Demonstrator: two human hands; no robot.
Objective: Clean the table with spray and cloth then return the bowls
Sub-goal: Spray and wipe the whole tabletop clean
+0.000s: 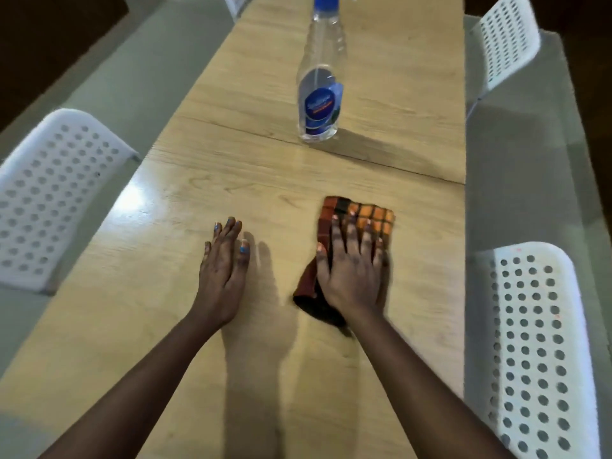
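The right hand (352,276) lies flat w/ fingers spread on the checked cloth (359,217), low & right of the middle, pressing it to the wood table (185,293); the left hand (223,276) rests flat & loose on bare table just beside it, holding nothing. The spray bottle (319,94) stands up top in the middle, well apart from both hands, & no bowls show. A big wipe up the table could knock that tall, thin bottle over, I think.
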